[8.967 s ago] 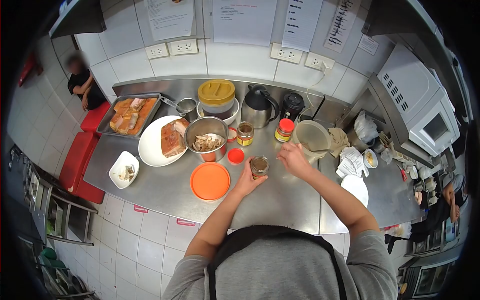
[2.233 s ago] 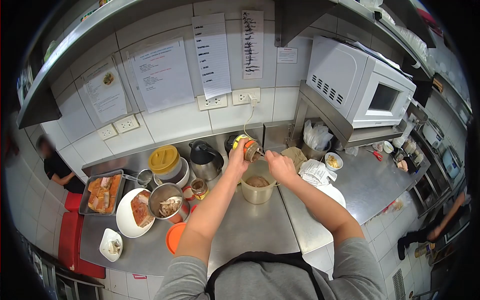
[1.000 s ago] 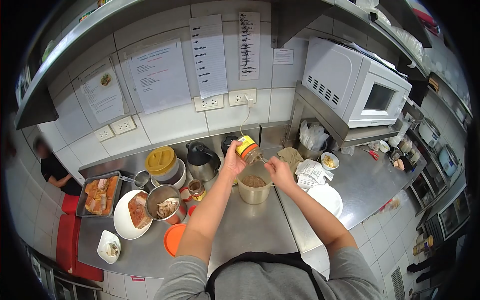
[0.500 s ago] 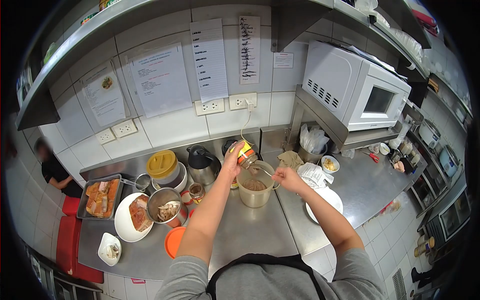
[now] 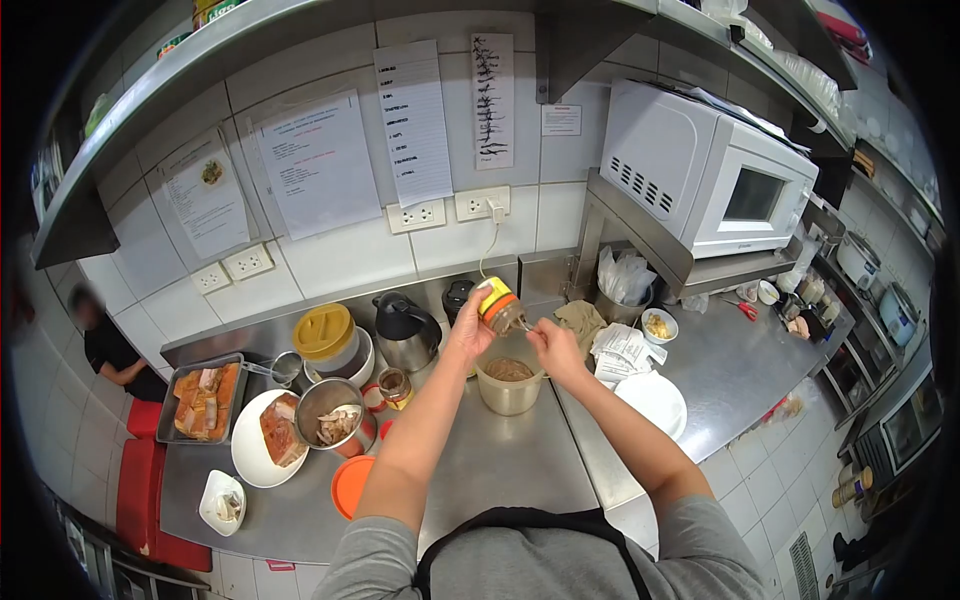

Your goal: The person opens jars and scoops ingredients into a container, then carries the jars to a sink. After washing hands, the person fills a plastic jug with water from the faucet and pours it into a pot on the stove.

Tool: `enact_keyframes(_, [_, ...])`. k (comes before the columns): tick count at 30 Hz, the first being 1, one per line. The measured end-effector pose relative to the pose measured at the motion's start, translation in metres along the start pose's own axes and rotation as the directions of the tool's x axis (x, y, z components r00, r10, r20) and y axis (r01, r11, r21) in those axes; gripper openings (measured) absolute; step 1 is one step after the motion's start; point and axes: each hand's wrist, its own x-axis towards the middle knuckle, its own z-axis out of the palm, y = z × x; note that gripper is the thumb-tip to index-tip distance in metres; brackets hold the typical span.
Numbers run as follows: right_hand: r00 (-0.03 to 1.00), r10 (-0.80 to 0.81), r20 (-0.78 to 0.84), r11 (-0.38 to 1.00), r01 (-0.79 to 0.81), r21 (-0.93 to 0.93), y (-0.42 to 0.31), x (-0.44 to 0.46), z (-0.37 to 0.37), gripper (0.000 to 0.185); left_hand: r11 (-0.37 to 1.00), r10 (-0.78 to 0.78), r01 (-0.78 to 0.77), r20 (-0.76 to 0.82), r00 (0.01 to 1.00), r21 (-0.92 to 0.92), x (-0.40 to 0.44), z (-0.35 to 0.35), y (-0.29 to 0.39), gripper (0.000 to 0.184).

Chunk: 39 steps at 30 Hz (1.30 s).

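My left hand [image 5: 470, 328] grips a glass jar [image 5: 501, 308] with a yellow and orange label. The jar is tipped, mouth down to the right, above a pale plastic tub [image 5: 509, 398] with a brownish mixture [image 5: 508, 370] inside. In my closed right hand [image 5: 557, 348] is a spoon [image 5: 526, 325], its far end at the jar's mouth; the bowl of the spoon is hidden. Left of my left forearm stands a second jar [image 5: 395, 384] with dark contents. Next to it, a steel pot [image 5: 322, 398] holds pale meat pieces.
Behind are a black-topped steel jug [image 5: 404, 338] and a yellow-lidded container [image 5: 324, 332]. Leftward sit a tray [image 5: 236, 405] of meat, a white plate [image 5: 246, 447] and an orange lid [image 5: 350, 487]. A white plate [image 5: 655, 408] and papers lie right. A person [image 5: 118, 345] is far left.
My right hand has moved left and up, bringing the spoon to the jar's mouth. The jar has shifted slightly to the right above the tub.
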Motion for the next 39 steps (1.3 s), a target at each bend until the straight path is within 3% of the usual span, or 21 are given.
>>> enact_keyframes(7, [0.901, 0.120, 0.418, 0.925, -0.254, 0.282, 0.019, 0.018, -0.006, 0.016, 0.995, 0.057, -0.053, -0.045, 0.997, 0.082, -0.004, -0.004, 0.006, 0.040])
enact_keyframes(10, [0.863, 0.116, 0.492, 0.939, -0.257, 0.228, 0.024, 0.009, -0.029, 0.016, 0.985, 0.113, -0.102, -0.074, 0.991, 0.136, -0.004, -0.008, 0.009, 0.044])
enact_keyframes(13, [0.889, 0.105, 0.446, 0.975, -0.181, 0.130, 0.027, -0.006, -0.039, 0.016, 0.990, 0.113, -0.105, -0.085, 0.990, 0.089, -0.002, -0.011, 0.011, 0.045])
enact_keyframes(16, [0.947, -0.068, 0.315, 0.953, 0.156, -0.261, 0.031, -0.032, -0.033, 0.014, 0.999, -0.002, 0.002, 0.004, 1.000, -0.040, -0.007, -0.007, 0.019, 0.039])
enact_keyframes(19, [0.980, -0.019, 0.196, 0.952, 0.078, -0.296, 0.011, -0.042, -0.036, 0.015, 1.000, -0.001, 0.002, 0.051, 0.999, -0.027, -0.013, -0.004, 0.019, 0.037])
enact_keyframes(22, [0.995, -0.101, 0.020, 0.958, 0.103, -0.268, 0.003, -0.037, -0.033, 0.016, 0.997, 0.063, -0.063, -0.016, 0.998, 0.038, -0.006, -0.010, 0.014, 0.037])
enact_keyframes(25, [0.977, -0.210, -0.023, 0.941, 0.196, -0.276, -0.012, -0.025, -0.026, 0.017, 0.997, 0.069, -0.068, -0.037, 0.997, 0.031, -0.002, -0.009, 0.007, 0.038])
enact_keyframes(31, [0.994, -0.104, 0.040, 0.889, 0.110, -0.444, -0.017, 0.003, 0.001, 0.015, 0.990, 0.062, -0.049, -0.097, 0.993, 0.130, -0.002, 0.006, -0.003, 0.041])
enact_keyframes(34, [0.992, -0.043, 0.118, 0.907, 0.088, -0.413, -0.026, -0.003, -0.010, 0.017, 0.970, 0.103, -0.073, -0.117, 0.988, 0.232, -0.011, 0.009, 0.000, 0.042])
enact_keyframes(39, [0.973, 0.077, 0.217, 0.901, 0.026, -0.434, -0.020, -0.027, -0.036, 0.015, 0.975, 0.142, -0.110, -0.162, 0.977, 0.193, 0.002, -0.006, 0.003, 0.043])
